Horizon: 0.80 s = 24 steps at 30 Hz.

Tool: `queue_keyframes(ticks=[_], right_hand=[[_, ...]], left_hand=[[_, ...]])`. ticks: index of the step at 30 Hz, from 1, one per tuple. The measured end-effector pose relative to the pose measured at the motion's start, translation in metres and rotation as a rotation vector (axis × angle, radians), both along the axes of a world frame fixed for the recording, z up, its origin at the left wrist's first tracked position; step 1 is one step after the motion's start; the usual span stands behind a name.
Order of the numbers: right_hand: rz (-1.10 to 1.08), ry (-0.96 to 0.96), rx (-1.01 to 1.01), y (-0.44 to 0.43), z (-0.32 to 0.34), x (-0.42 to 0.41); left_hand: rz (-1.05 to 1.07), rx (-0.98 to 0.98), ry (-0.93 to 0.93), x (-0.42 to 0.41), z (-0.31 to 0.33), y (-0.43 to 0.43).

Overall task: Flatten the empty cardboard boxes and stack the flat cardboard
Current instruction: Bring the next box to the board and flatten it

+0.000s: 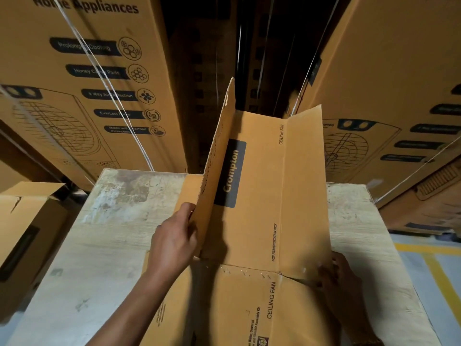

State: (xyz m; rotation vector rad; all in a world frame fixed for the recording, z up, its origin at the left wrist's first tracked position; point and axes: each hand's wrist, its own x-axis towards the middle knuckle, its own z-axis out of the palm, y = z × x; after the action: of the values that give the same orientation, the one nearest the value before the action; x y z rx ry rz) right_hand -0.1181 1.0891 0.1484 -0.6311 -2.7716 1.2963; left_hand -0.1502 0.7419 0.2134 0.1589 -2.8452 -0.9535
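Note:
A long brown ceiling-fan carton (pixel 262 196) lies opened out on a worn pale table (pixel 99 245), its printed side up. Its left panel stands tilted upright and the right panel is raised a little. My left hand (pixel 174 236) grips the near edge of the upright left panel, thumb on one side. My right hand (pixel 339 273) presses with spread fingers on the carton's near right corner, by the stapled seam. Another printed panel of the carton (pixel 237 308) lies flat toward me.
Tall strapped home-appliance boxes stand on the left (pixel 87 83) and right (pixel 399 108), with a dark gap between them. An open empty carton (pixel 22 221) sits left of the table. Grey floor with yellow lines (pixel 444 283) shows at the right.

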Motion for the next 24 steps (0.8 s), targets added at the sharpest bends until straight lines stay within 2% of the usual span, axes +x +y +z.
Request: queue_keyframes(ticks=[7, 14, 19, 21, 24], right_hand=[[0.078, 0.071, -0.137, 0.004, 0.049, 0.007], [0.146, 0.071, -0.187, 0.039, 0.108, 0.03], [0.139, -0.016, -0.118, 0.05, 0.076, 0.027], [0.126, -0.01, -0.055, 0.052, 0.063, 0.018], [0.131, -0.037, 0.002, 0.06, 0.052, 0.01]], left_hand=[[0.127, 0.078, 0.008, 0.029, 0.045, -0.012], [0.142, 0.174, -0.021, 0.074, 0.091, -0.012], [0.135, 0.116, -0.057, 0.08, 0.061, -0.001], [0.196, 0.103, -0.04, 0.073, 0.039, 0.001], [0.293, 0.169, -0.123, 0.062, 0.009, -0.001]])
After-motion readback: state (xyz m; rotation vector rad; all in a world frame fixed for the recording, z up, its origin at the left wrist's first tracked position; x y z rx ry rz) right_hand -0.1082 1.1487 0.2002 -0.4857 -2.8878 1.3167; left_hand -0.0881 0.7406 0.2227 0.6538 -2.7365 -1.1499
